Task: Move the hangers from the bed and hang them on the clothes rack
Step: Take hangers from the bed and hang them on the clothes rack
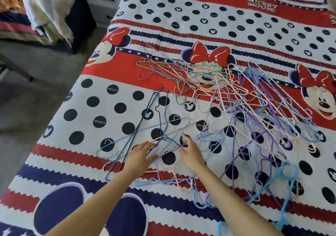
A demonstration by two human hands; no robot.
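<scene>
Several thin wire hangers [241, 108] in pink, purple, blue and green lie tangled on the bed [200, 17], which has a red, white and navy cartoon-mouse cover. A dark blue hanger [145, 119] and a pale grey one [127, 135] lie at the pile's left edge. My left hand [141, 153] reaches over those hangers with fingers straight, holding nothing. Beside it, my right hand [190, 153] has its fingers spread, the fingertips touching the hooks where the blue and pink hangers cross. The clothes rack is out of view.
A light-blue plastic hanger [280, 186] lies at the pile's lower right. Left of the bed are grey floor [36, 99], a white drawer unit [103, 1] and a heap of cloth [49, 8] on dark furniture.
</scene>
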